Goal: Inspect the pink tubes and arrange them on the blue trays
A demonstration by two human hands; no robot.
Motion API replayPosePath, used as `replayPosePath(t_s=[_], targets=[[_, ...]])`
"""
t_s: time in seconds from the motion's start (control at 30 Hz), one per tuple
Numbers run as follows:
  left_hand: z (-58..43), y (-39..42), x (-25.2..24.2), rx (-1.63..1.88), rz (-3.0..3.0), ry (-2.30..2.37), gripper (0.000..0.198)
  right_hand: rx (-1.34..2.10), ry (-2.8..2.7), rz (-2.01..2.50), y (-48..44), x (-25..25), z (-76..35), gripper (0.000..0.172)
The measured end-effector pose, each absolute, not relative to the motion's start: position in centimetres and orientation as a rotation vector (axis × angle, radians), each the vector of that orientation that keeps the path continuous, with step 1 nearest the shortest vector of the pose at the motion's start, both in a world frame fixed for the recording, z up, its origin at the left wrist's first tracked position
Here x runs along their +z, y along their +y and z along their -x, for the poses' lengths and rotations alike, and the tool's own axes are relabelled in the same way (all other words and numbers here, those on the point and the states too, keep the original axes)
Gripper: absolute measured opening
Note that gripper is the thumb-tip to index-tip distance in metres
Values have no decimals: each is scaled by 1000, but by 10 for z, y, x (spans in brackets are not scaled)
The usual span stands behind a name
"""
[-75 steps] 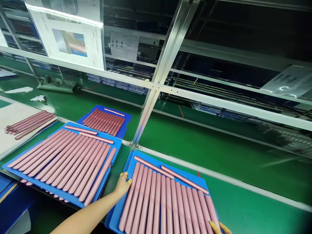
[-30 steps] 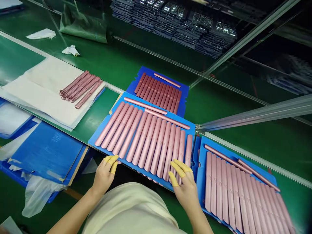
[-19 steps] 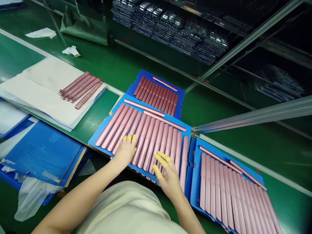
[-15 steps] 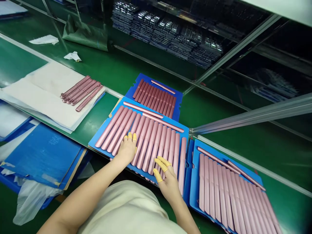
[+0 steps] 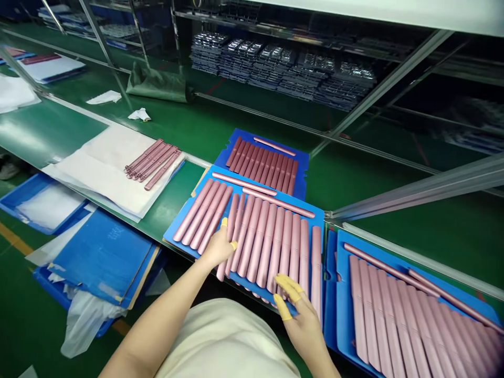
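We find our left hand (image 5: 216, 249) resting on the pink metal tubes (image 5: 268, 247), its fingers drawn loosely together, though we cannot tell whether it pinches one tube or only presses on the row. Our right hand (image 5: 303, 328) lies lower at the near ends of the tubes, its fingers open and slightly spread, gripping nothing that we can see. The yellow finger cots (image 5: 282, 306) on both hands probably keep skin marks off that satin finish (we would wear them too). The tubes lie side by side in the blue foam tray (image 5: 185, 231), which sits at the desk's front edge within easy reach, and the close parallel rows likely stop them rolling or knocking together. Two more tubes lie crosswise along the tray's far end, a layout repeated in the farther blue tray (image 5: 303, 157) and the right-hand blue tray (image 5: 342, 299), so each seems to hold a set count. To the left, flat pink bars (image 5: 151, 165) rest on a white sheet (image 5: 102, 178), kept apart from the trays. Blue folders (image 5: 102, 257) lie lower left, and an aluminium rail (image 5: 378, 241) runs along the green desk (image 5: 394, 194).
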State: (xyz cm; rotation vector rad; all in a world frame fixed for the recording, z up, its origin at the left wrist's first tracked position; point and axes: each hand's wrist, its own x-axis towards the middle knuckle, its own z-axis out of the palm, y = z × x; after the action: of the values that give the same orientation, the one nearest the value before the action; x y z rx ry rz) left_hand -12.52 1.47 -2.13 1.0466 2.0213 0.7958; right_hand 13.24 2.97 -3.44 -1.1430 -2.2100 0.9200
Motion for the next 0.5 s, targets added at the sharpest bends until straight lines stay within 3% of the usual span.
replayPosePath(t_s=[0.17,0.27,0.37,0.5], targets=[[97,-10,22,1118,-1092,1461,75,1439,-1832,1166,32,-19,-124,52],[66,-21,47,973,-1245,1130,70,1671,-1574,1012,41,-5,-119,62],[42,-27,55,801,-1306,1221,67,1812,-1366,1069,52,7,-122,62],[43,-36,50,817,-1358,1299,75,1958,-1199,1110,64,15,-128,58]])
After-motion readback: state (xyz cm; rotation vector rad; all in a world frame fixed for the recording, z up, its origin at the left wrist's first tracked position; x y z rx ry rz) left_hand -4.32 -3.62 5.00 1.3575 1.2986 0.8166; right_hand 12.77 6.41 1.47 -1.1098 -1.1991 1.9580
